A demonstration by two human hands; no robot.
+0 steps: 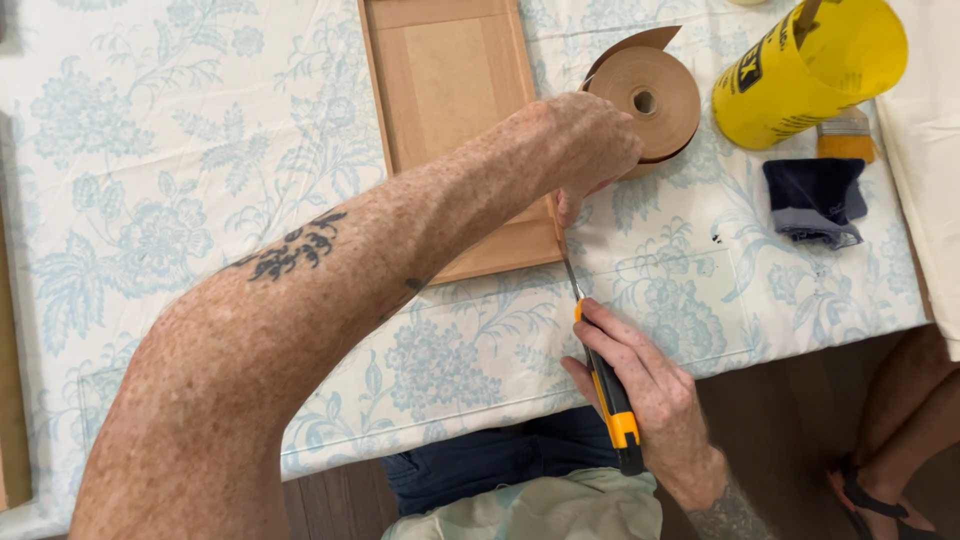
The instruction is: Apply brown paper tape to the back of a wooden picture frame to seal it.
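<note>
Utility knife (610, 395) in right hand (650, 385), seemingly at frame (450, 90).

The left forearm (330, 290) lies across the table (130, 150) from seven o'clock toward one. At one and two o'clock a paper tape roll (645, 100), yellow cup (810, 65), brush (845, 140) and dark cloth (815, 200) crowd the way. Bare cloth lies open from nine to eleven o'clock.
</note>
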